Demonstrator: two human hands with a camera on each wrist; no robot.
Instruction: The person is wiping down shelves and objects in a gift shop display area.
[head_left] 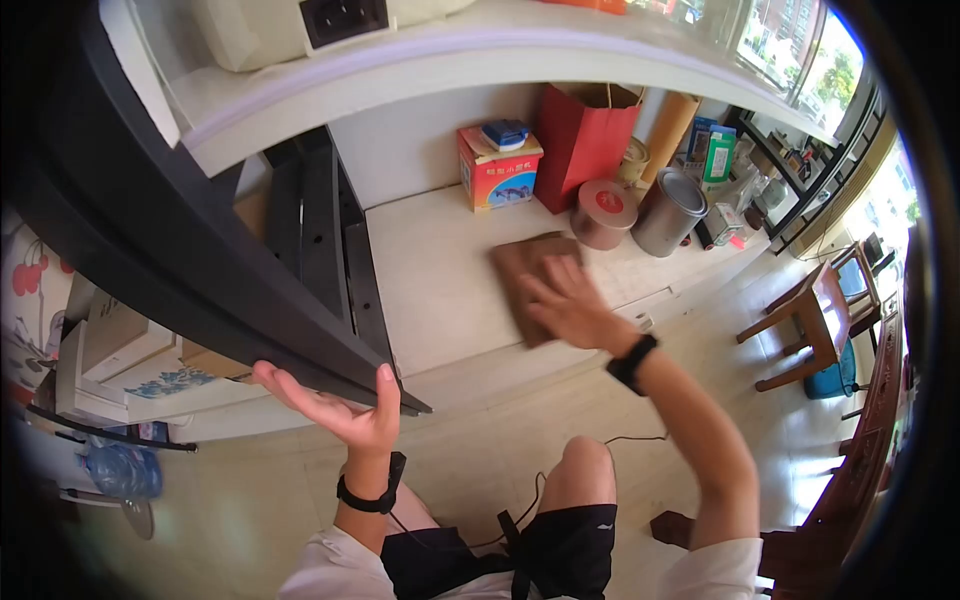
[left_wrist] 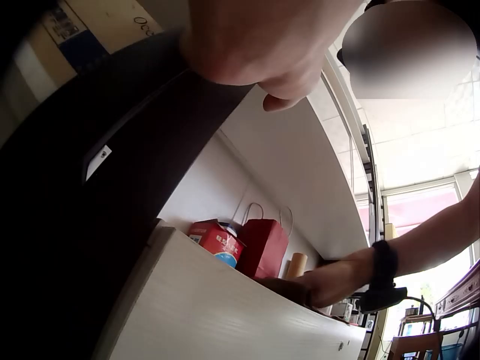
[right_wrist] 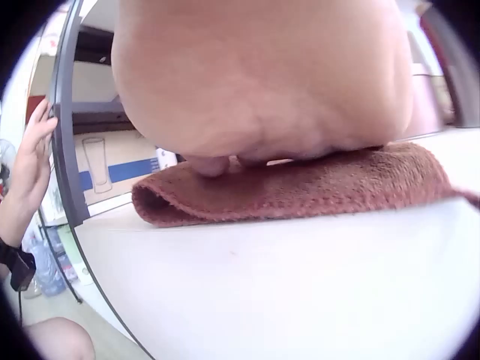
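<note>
A folded brown cloth (head_left: 516, 262) lies on the white countertop (head_left: 440, 270) in the head view. My right hand (head_left: 575, 303) presses down on it with the fingers spread out fairly straight. Up close in the right wrist view, the brown towel-like cloth (right_wrist: 337, 184) shows a stitched edge and a rolled fold under the palm. At the left, my left hand (head_left: 350, 418) is raised beside the dark grey frame (head_left: 290, 310), its fingers extended along the frame's lower edge and the thumb pointing up.
Behind the cloth stand a red box (head_left: 500, 175) with a blue item (head_left: 505, 134) on top, a red paper bag (head_left: 585, 145), a round tin (head_left: 604, 214) and a metal can (head_left: 671, 212). A white shelf (head_left: 480, 62) overhangs the counter. Wooden stools (head_left: 822, 310) stand at the right.
</note>
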